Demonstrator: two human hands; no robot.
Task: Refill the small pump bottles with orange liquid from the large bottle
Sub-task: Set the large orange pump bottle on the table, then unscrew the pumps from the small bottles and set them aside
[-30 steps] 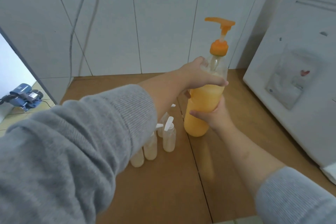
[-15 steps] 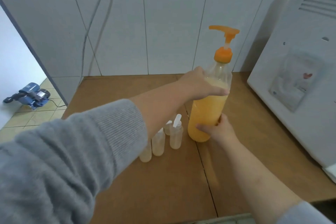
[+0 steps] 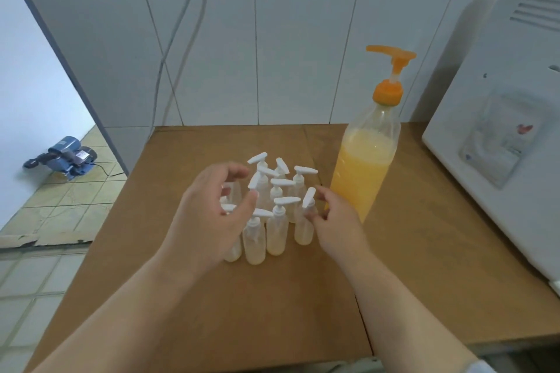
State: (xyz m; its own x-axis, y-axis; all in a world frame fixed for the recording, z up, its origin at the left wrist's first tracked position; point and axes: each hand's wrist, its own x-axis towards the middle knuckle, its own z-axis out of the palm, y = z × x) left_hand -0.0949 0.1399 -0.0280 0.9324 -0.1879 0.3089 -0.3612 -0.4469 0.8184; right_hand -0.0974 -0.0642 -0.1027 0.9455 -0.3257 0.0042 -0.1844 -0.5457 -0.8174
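Note:
The large bottle (image 3: 362, 169), clear with an orange pump top, stands upright on the brown table (image 3: 424, 236) and is about two thirds full of orange liquid. No hand touches it. Left of it stand several small pump bottles (image 3: 276, 230) with white heads, packed in a cluster; the near ones show a little pale liquid at the bottom. My left hand (image 3: 209, 215) hovers over the cluster's left side with loosely curved fingers, hiding some bottles. My right hand (image 3: 335, 221) pinches the neck of the rightmost small bottle (image 3: 304, 232).
A large white appliance (image 3: 500, 145) fills the right side of the table. A white tiled wall (image 3: 288, 54) with hanging cables runs behind. Down on the floor at the left sits a blue pump motor (image 3: 65, 157).
Both hands have let go of the large bottle and dropped to the small bottles. The large bottle now stands alone at the right. The view has tilted down.

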